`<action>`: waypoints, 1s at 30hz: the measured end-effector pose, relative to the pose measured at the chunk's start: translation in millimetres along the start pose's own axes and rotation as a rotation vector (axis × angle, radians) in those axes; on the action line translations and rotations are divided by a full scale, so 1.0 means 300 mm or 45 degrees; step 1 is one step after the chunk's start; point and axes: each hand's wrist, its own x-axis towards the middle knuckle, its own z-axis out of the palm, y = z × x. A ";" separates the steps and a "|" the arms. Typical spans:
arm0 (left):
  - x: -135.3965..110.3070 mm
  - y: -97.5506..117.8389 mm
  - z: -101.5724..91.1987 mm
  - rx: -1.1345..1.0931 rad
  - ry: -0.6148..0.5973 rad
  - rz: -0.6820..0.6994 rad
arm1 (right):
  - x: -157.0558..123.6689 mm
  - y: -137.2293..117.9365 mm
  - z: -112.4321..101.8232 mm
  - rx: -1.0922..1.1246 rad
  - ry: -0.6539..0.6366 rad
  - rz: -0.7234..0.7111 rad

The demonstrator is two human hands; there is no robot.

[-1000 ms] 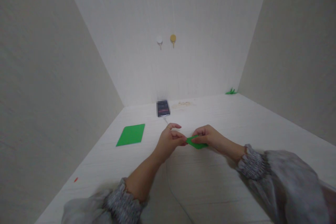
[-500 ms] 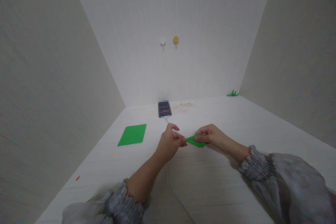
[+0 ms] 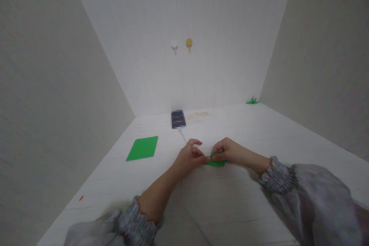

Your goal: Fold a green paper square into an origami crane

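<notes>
A small piece of folded green paper (image 3: 215, 163) is pinched between my two hands, over the middle of the white table. My left hand (image 3: 190, 156) grips its left end with thumb and forefinger, the other fingers curled loosely. From the other side my right hand (image 3: 225, 150) pinches the upper edge, its fingertips nearly meeting the left thumb. Much of the paper's shape is hidden by the fingers. Left of my hands, a flat stack or sheet of green square paper (image 3: 142, 148) lies on the table.
A phone with a blurred screen (image 3: 178, 119) lies near the back wall, its white cable (image 3: 184, 200) running forward under my left arm. Folded green pieces (image 3: 252, 101) sit in the back right corner. A red scrap (image 3: 81, 198) lies at left. Two hooks (image 3: 189, 42) are on the wall.
My hands have come closer together on the green paper. The left thumb has moved right along it, and the paper has turned so that less of it shows. The view has shifted slightly.
</notes>
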 end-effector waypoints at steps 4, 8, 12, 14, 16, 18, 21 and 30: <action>-0.003 0.006 0.017 -0.026 -0.102 -0.084 | 0.013 0.017 0.009 -0.038 0.019 -0.007; -0.005 0.021 0.016 -0.158 -0.035 -0.110 | 0.016 0.010 0.007 0.060 0.095 -0.023; -0.006 0.030 0.017 -0.182 -0.002 -0.110 | 0.019 0.001 0.005 0.079 0.091 -0.042; -0.009 0.034 0.015 -0.195 0.031 -0.109 | 0.019 -0.003 0.002 0.108 0.090 -0.073; -0.013 0.037 0.008 -0.223 0.082 -0.087 | 0.018 -0.007 -0.003 0.158 0.142 -0.131; -0.015 0.041 0.000 -0.260 0.148 -0.039 | 0.016 -0.013 -0.004 0.199 0.236 -0.199; -0.011 0.045 -0.001 -0.321 0.265 0.062 | 0.013 -0.020 0.006 0.285 0.339 -0.275; 0.010 0.033 0.031 -0.332 0.226 0.090 | 0.015 -0.028 0.037 0.454 0.395 -0.305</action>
